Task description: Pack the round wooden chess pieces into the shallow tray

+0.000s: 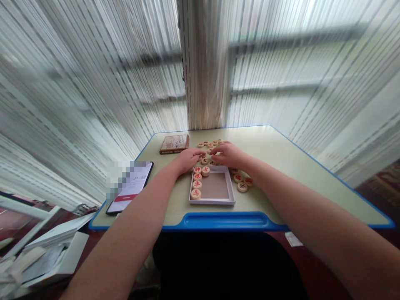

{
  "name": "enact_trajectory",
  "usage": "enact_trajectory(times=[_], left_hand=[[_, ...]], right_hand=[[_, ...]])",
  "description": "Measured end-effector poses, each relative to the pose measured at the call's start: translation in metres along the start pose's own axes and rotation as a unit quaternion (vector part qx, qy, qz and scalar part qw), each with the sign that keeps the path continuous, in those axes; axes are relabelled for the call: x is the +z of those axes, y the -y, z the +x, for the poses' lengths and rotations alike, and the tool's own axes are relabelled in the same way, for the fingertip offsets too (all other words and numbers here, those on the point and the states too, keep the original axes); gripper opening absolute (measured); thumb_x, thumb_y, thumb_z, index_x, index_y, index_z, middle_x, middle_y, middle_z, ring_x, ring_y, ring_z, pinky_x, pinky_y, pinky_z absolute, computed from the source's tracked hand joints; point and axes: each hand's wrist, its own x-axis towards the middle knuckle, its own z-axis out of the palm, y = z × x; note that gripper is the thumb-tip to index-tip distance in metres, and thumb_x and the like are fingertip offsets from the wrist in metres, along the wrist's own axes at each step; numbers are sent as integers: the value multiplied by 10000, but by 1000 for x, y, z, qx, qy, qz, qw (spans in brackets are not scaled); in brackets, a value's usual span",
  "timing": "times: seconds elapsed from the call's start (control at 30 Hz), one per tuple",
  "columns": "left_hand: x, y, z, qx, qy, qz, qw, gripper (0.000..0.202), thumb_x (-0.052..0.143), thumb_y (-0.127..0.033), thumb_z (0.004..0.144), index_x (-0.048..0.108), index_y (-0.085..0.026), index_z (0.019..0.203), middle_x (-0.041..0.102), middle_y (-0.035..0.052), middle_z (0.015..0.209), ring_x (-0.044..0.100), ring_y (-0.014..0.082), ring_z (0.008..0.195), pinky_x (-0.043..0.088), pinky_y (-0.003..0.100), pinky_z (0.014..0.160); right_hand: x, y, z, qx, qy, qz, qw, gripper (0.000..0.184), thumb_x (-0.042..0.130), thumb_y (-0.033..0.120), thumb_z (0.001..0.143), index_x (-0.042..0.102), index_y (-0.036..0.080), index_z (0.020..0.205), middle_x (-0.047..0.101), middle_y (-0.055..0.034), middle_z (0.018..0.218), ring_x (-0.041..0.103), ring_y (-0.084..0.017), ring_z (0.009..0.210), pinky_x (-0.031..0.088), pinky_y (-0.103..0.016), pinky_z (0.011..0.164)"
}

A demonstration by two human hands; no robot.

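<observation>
Over loose chess discs [210, 144] just beyond the tray [218, 201], the left hand [187, 159] and right hand [230, 155] meet. Fingers curl down from above, suiting flat pieces; pinching or not, cannot tell. The packed discs [196, 184] hug the tray's left wall. The spare discs [243, 182] lie right of it. On the desk [296, 166], the patterned box [174, 143] and phone [131, 187] sit left, clear of the hands

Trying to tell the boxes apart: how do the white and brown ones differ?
The white box is open, with round pieces along its left side; the brown box shows a printed top, no pieces. The white box lies nearer the front edge, the brown box farther back, left. Both are flat, rectangular, on the desk.
</observation>
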Motion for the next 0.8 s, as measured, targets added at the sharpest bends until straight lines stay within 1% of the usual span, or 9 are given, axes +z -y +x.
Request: enact_trajectory(times=[0.1,0.17,0.27,0.33,0.43,0.53,0.63,0.73,0.8], left_hand=[[0,1,0,-27,-30,32,999,483,382,-88,789,590,-122,1223,649,78,1193,576,176,1121,411,304,1023],[-1,3,2,-14,-29,68,997,440,391,-82,782,651,-102,1136,640,96,1202,558,190,1147,380,307,1054],[0,6,4,9,-22,88,996,403,395,-74,772,720,-132,1004,643,79,1200,561,189,1143,366,300,1072],[0,8,5,10,-26,81,996,404,404,-74,764,731,-167,983,651,54,1186,573,185,1126,382,304,1063],[1,9,5,15,-30,67,997,400,418,-83,763,734,-189,984,661,41,1165,579,186,1116,396,313,1055],[1,9,5,20,-38,57,997,398,425,-89,769,726,-191,1009,660,42,1165,579,185,1114,398,317,1054],[2,9,5,22,-40,49,998,396,427,-88,772,723,-186,1015,656,47,1173,579,180,1112,399,314,1052],[2,8,5,29,-37,38,998,365,450,-129,787,715,-176,1034,653,62,1177,578,189,1114,403,329,1046],[2,6,4,38,-41,27,998,347,466,-195,814,698,-168,1070,653,76,1175,576,196,1115,408,342,1037]], right_hand=[[-3,5,-1,-24,38,-14,999,241,545,277,828,742,163,907,731,-70,925,615,-189,887,372,-324,942],[-6,7,-2,-28,62,-9,998,266,535,314,843,744,164,910,727,-70,953,602,-198,927,361,-328,954],[-11,9,-3,-3,95,34,995,320,528,387,850,736,185,988,710,-60,1037,565,-211,1039,365,-309,959],[-13,10,-4,20,106,60,992,360,522,427,851,723,197,1041,701,-61,1059,548,-214,1083,376,-294,953],[-14,10,-5,50,94,68,992,387,518,451,848,715,199,1067,701,-71,1044,550,-216,1081,389,-291,941],[-11,10,-3,76,78,66,992,386,527,446,842,724,180,1040,711,-78,1000,592,-202,978,423,-274,869],[-8,9,-2,96,75,93,988,370,526,433,840,730,177,1013,725,-50,903,620,-166,812,448,-238,728],[-6,7,-2,125,75,123,982,357,516,406,844,720,182,1034,721,-24,786,592,-130,630,437,-224,600],[-4,7,-2,132,64,133,980,321,526,347,841,716,185,1043,725,-19,803,577,-114,586,438,-219,590]])
